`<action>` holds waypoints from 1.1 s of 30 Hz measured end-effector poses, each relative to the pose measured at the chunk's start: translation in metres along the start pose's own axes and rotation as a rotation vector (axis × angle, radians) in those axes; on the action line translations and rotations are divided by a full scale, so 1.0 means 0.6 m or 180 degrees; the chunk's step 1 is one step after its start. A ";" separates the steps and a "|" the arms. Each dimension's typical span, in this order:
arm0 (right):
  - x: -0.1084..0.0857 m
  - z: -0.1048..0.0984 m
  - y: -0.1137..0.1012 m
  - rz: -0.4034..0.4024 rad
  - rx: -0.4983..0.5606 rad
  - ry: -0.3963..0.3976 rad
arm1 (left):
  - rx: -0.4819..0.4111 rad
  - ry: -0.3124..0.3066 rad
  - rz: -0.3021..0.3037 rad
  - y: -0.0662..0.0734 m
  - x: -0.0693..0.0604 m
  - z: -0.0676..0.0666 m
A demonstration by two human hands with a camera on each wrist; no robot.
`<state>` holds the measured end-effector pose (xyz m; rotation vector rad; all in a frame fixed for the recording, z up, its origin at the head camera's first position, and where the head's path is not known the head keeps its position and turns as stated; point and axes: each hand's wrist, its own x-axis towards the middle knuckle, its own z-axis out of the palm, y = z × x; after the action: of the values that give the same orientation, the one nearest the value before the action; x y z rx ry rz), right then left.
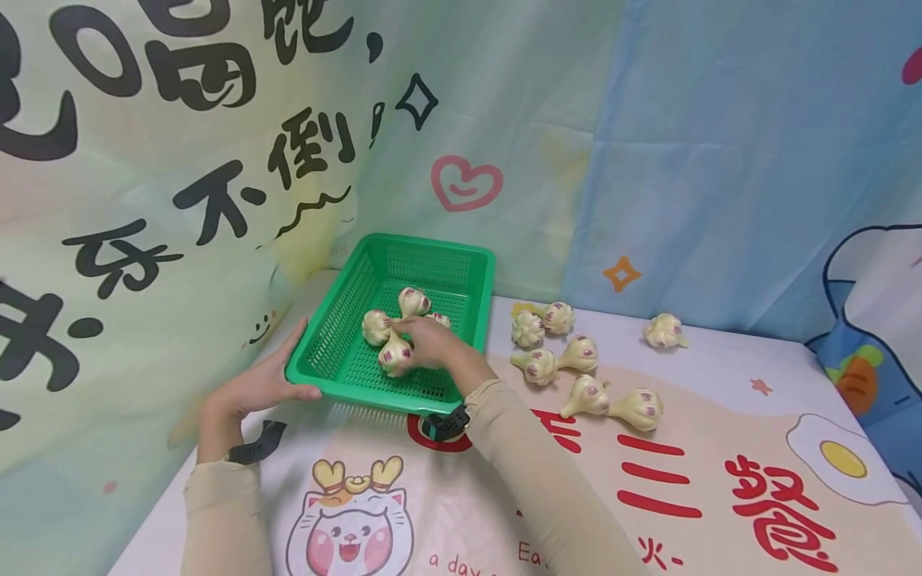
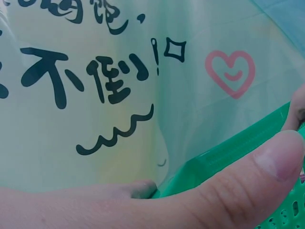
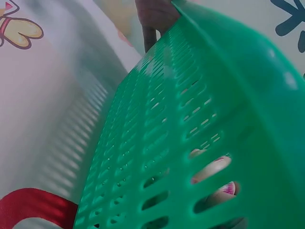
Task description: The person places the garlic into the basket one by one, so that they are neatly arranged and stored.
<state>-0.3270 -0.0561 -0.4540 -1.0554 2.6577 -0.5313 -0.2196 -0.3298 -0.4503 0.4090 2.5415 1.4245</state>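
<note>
Currently, a garlic bulb (image 1: 393,358) sits inside a green basket (image 1: 337,324) among three other bulbs (image 1: 414,302), gripped by the right hand (image 1: 434,344). The left hand (image 1: 265,382) holds the basket's near left corner. Rightward, seven loose bulbs (image 1: 637,409) lie on a printed tablecloth (image 1: 720,364).

Soft, even light fills the fairly sharp head view, with a faint shadow on the bench (image 1: 713,376) along the near edge of the green basket (image 1: 389,402). The left wrist picture is dimmer, the left hand (image 2: 205,195) soft-edged close to the lens. The right wrist view is hazy, with striped shadow beside the basket and pale glare on its rim.
</note>
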 end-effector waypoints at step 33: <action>-0.013 -0.006 -0.003 0.0280 0.0378 -0.0149 | 0.0038 0.0050 -0.0003 -0.001 0.003 -0.001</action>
<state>-0.3216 -0.0512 -0.4495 -0.9019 2.5824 -0.6297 -0.2214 -0.3301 -0.4507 0.4001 2.5635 1.4183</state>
